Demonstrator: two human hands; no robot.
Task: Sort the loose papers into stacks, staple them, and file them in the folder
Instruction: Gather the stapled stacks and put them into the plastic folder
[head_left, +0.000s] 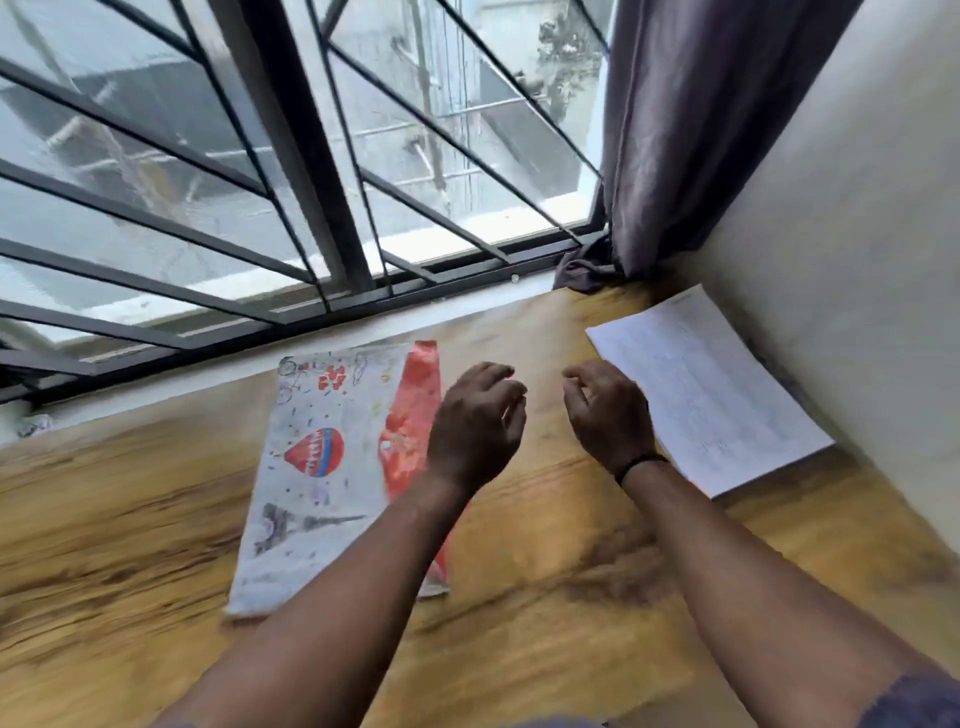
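Note:
A folder (332, 467) printed with a hot-air balloon and a tower, with a red flap along its right side, lies flat on the wooden table (545, 597). A white stack of papers (701, 389) with faint writing lies at the right, close to the wall. My left hand (475, 426) hovers over the folder's red edge, fingers loosely curled and holding nothing. My right hand (608, 415) hovers just left of the papers, fingers also loosely curled and empty. A black band sits on my right wrist. The frame is motion-blurred.
A barred window (311, 182) runs along the table's far edge. A purple curtain (701, 130) hangs at the back right corner. A pale wall (857, 260) bounds the table on the right. A small crumpled object (34, 423) lies at the far left.

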